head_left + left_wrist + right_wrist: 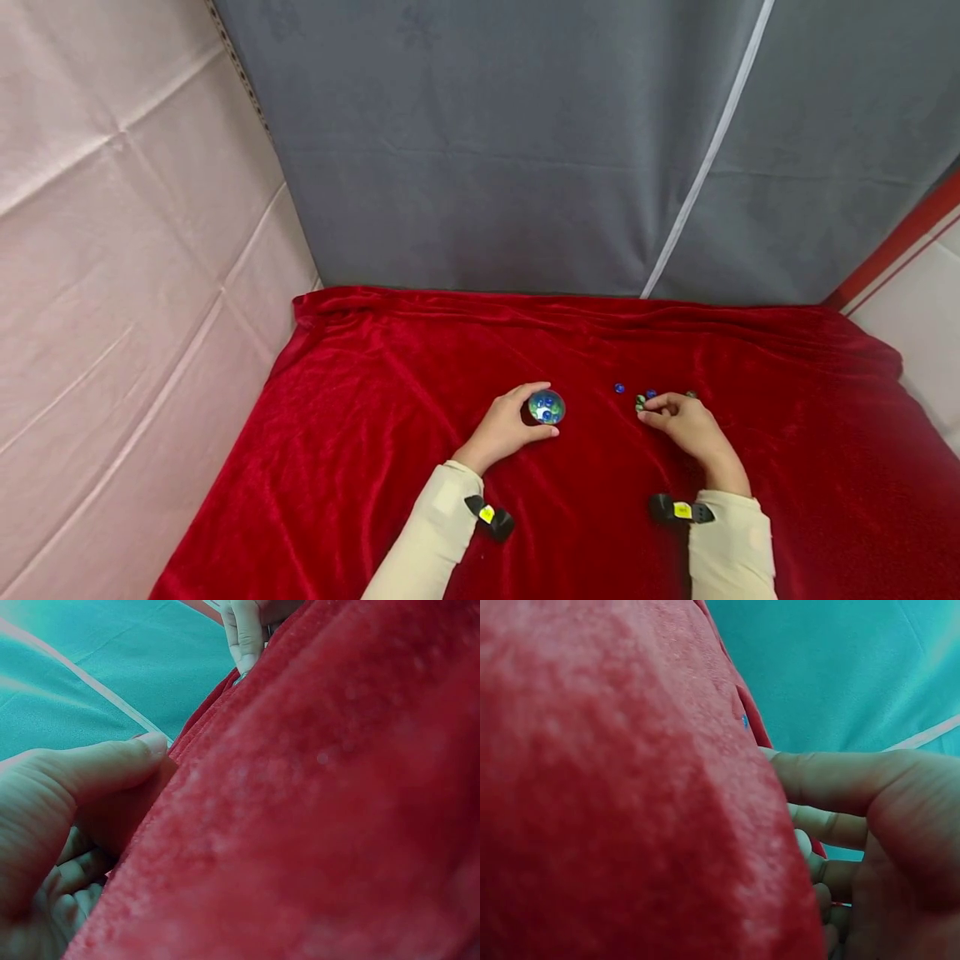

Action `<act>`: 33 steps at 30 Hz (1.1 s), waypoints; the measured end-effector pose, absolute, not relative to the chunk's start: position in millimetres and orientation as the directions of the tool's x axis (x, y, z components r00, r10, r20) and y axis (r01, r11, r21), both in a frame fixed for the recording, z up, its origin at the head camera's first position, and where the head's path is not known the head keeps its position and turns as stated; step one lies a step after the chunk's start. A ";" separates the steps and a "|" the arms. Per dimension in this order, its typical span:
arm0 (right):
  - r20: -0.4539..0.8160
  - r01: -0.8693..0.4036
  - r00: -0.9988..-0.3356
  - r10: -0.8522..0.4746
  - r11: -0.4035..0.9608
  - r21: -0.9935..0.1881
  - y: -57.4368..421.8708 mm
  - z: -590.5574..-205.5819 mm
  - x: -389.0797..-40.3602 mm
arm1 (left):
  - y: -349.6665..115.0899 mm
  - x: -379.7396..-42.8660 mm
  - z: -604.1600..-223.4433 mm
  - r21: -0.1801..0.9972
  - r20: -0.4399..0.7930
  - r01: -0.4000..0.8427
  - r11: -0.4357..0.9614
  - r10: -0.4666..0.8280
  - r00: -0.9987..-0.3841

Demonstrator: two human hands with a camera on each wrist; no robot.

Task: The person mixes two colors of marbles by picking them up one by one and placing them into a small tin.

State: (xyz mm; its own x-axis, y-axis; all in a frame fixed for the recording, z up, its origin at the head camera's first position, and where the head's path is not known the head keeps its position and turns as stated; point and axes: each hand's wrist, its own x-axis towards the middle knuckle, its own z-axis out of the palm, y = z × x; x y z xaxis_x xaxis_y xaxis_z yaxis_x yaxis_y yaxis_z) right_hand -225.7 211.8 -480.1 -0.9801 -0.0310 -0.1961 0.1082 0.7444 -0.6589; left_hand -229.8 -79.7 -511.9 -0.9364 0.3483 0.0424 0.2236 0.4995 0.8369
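Note:
In the head view my left hand [510, 423] curves its thumb and fingers round a small round glass bowl [547, 407] with blue and green marbles in it. To the right, my right hand [688, 423] has its thumb and index fingertips together at a green marble [639, 408], pinching it. Another dark green marble [641, 399] lies right by those fingertips. Close beyond them are a blue marble [651, 393] and, farther left, a second blue marble [619, 388]. One more marble [692, 394] shows just behind the right hand's knuckles. In both wrist views the cloth hides most of the fingertips.
A wrinkled red velvet cloth [420, 358] covers the table. Behind it hangs a grey curtain [480, 167] with a white stripe, and a pale cloth wall [135, 275] rises on the left. Black cameras sit on both wrists.

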 end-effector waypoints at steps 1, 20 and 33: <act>-0.193 0.107 -0.981 -0.029 0.747 -0.656 211.0 -480.4 -226.0 | -79.7 -229.7 -511.6 0.837 0.040 0.222 0.500 0.349 -0.936; -0.167 0.116 -0.986 0.008 0.753 -0.647 204.9 -481.3 -227.9 | -78.6 -230.7 -512.0 0.832 0.041 0.223 0.509 0.345 -0.938; -0.144 0.101 -0.990 0.002 0.720 -0.687 205.5 -473.7 -224.9 | -78.8 -229.8 -512.0 0.833 0.044 0.228 0.504 0.351 -0.935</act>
